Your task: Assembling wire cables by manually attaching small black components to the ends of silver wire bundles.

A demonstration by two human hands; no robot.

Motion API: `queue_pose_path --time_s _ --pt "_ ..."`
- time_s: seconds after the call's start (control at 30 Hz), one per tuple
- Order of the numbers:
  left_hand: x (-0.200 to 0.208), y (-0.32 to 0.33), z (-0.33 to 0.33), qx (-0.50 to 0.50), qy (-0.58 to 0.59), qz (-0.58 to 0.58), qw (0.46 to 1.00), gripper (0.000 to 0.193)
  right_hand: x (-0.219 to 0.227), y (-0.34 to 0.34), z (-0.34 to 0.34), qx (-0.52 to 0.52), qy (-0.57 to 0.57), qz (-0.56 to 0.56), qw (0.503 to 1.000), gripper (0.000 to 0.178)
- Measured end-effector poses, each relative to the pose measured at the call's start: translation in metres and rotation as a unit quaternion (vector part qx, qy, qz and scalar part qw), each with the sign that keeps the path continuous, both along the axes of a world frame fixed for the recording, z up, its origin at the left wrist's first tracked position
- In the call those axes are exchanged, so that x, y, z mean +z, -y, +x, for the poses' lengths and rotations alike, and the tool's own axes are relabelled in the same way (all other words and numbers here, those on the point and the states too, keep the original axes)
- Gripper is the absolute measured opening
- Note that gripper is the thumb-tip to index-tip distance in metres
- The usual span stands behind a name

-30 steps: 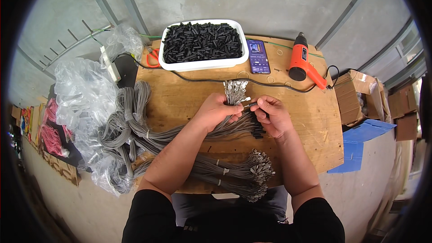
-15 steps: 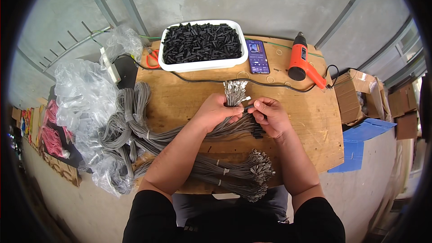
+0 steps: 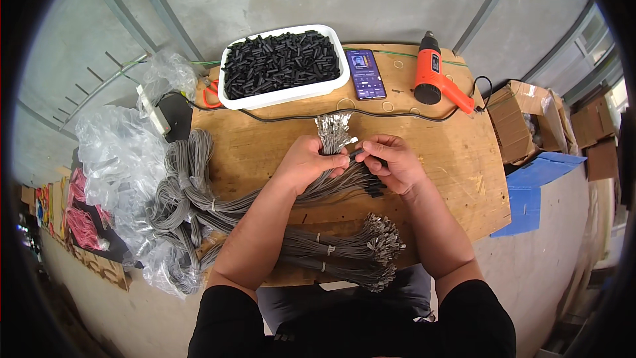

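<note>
My left hand (image 3: pixel 306 164) is closed around a bundle of grey wires. Their silvery metal terminals (image 3: pixel 333 131) fan out above the thumb. Close beside it, my right hand (image 3: pixel 396 164) pinches a small black tube (image 3: pixel 357 154) between thumb and fingertips, at the edge of the bundle. Whether a wire runs inside that tube is hidden by the fingers. Below the right hand, several wire ends carry black sleeves (image 3: pixel 375 189). Nearer me on the table lie tied grey wire bundles (image 3: pixel 311 246) with bare metal terminals.
A white tub (image 3: pixel 285 98) heaped with black tubes stands at the back. Right of it are a phone (image 3: pixel 366 78) and an orange heat gun (image 3: pixel 434 79), with a black cord (image 3: pixel 298 118) across the table. Coiled wires (image 3: pixel 189 166) and clear plastic bags (image 3: pixel 119 152) lie left.
The whole view has shifted slightly, so the tub and heat gun sit further left. My hands keep their grips, and the black tube stays beside the wire bundle.
</note>
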State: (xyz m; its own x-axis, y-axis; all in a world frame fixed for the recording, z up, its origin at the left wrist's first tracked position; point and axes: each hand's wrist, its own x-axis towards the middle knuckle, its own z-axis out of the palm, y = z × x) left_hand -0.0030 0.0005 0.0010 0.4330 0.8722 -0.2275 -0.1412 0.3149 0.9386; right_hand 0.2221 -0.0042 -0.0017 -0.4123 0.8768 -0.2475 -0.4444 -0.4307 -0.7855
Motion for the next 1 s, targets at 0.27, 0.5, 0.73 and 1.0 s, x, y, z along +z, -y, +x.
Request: queue_pose_path --time_s 0.27,0.5,0.73,1.0 --pt "0.002 0.000 0.002 0.001 -0.012 0.005 1.000 0.016 -0.003 -0.001 0.002 -0.002 -0.001 -0.006 1.000 0.015" --pt "0.002 0.000 0.001 -0.011 -0.011 0.010 1.000 0.015 -0.003 0.001 0.000 -0.011 -0.003 -0.006 1.000 0.016" --pt "0.003 0.001 0.002 -0.011 -0.016 0.007 1.000 0.016 -0.005 0.000 0.002 0.005 -0.004 -0.003 1.000 0.015" --pt "-0.002 0.000 0.003 0.008 -0.036 0.027 0.999 0.017 0.000 -0.005 0.010 -0.069 0.030 0.028 0.997 0.013"
